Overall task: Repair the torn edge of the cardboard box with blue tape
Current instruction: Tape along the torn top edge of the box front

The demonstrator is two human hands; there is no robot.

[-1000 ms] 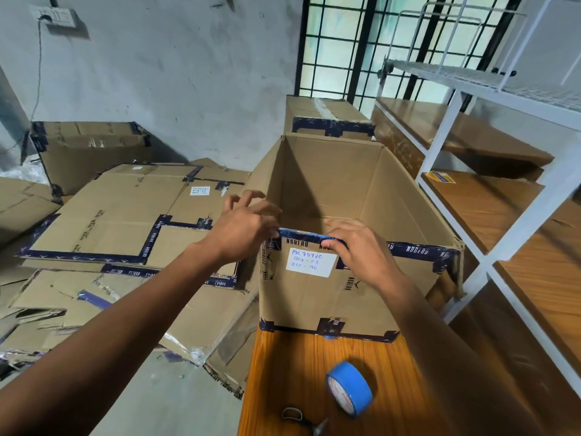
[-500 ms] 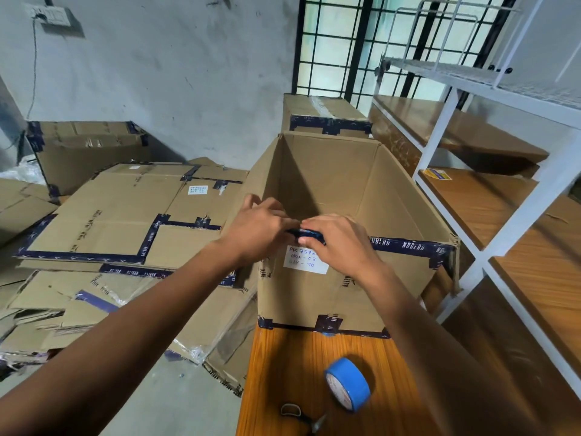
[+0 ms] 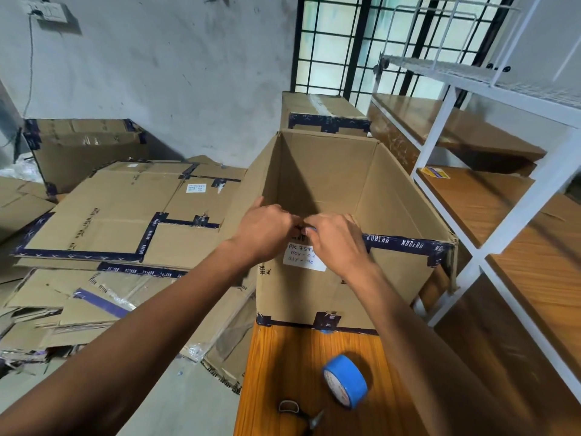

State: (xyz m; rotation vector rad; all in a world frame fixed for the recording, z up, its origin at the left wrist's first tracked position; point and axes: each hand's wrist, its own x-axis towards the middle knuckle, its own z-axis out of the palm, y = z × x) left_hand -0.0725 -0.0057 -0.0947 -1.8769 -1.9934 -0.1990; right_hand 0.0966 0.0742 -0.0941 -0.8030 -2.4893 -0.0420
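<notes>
The left hand [image 3: 267, 234] and right hand [image 3: 338, 243] meet on the near top edge of the open cardboard box [image 3: 330, 190], fingers curled over the rim. A sliver of blue tape [image 3: 309, 228] shows between them at the edge; both hands seem to pinch or press it, though the fingertips are hidden. Just below sits a white handwritten label [image 3: 301, 258]. The box stands on a wooden table [image 3: 283, 372]. Nearer the person, the roll of blue tape [image 3: 345, 380] rests on its side, with scissors [image 3: 298, 412] beside it. Flattened cartons [image 3: 110, 221] are heaped to the left, and a white shelf rack [image 3: 503, 215] stands to the right.
</notes>
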